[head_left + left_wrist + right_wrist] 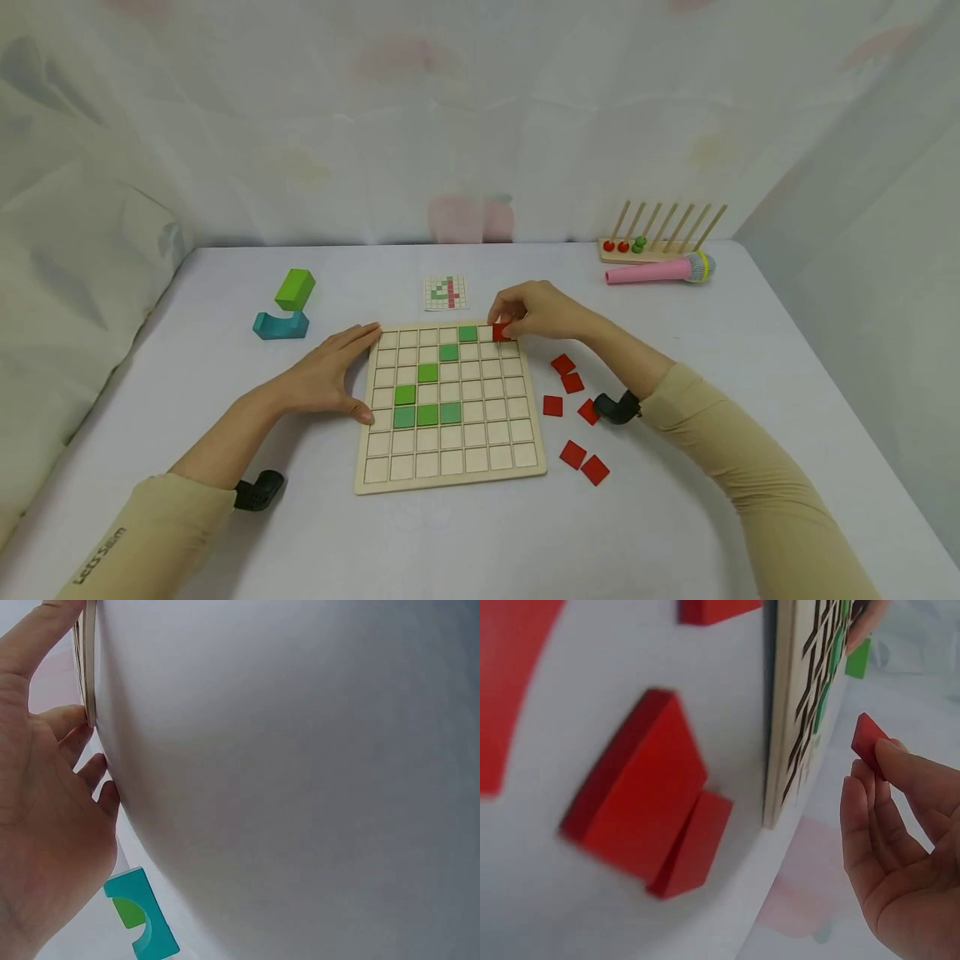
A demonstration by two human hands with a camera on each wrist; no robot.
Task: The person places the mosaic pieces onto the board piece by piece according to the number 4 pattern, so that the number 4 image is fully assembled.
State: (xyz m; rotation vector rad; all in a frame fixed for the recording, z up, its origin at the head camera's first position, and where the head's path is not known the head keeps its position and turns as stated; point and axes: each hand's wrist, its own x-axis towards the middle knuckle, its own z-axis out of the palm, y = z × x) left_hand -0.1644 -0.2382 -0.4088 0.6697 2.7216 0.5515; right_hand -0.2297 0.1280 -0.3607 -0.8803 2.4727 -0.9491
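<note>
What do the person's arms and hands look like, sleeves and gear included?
The left sleeve and right sleeve are tan, ending short of the wrists; dark lettering marks the left one. A black device shows near each sleeve's end. Left hand and right hand are gloveless.

The grid board lies mid-frame on the table, seven tiles on it, my left hand at its left edge and my right hand at its upper right corner with another tile; six loose tiles lie to its right. Behind it, upper centre, is the pattern card; upper right, the peg abacus behind the toy microphone; upper left, the brick behind the arch block.
</note>
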